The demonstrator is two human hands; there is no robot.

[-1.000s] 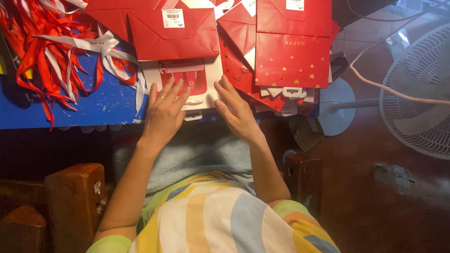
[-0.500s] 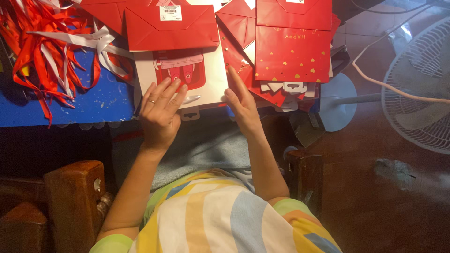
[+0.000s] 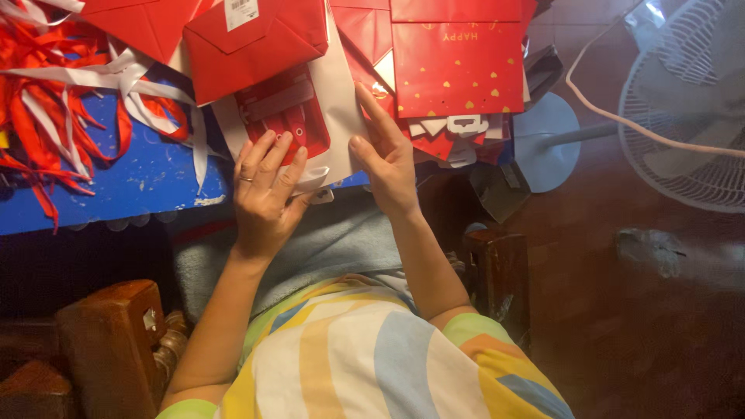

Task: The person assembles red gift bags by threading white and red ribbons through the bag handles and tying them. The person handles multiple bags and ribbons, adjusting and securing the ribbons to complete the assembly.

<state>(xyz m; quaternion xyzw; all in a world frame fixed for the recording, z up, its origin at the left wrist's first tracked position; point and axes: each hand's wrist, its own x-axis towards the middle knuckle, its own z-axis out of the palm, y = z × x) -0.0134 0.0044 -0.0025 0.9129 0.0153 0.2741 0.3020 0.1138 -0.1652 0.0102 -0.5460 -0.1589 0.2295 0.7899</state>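
Card (image 3: 322, 116), white with red print, now turned askew vs. half second ago; lower end overhangs table (image 3: 116, 186) front edge. Judgement: I'm squaring or folding it. My left hand (image 3: 264, 190) flat on its lower part, fingers spread. My right hand (image 3: 386, 151) along right edge, fingers together, pressing. Red bags (image 3: 458, 70) overlap top.

White-and-red card (image 3: 310, 116), blue table (image 3: 140, 182), red ribbons (image 3: 54, 101)

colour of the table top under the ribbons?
Blue table top, flecked with paint wear; head view.
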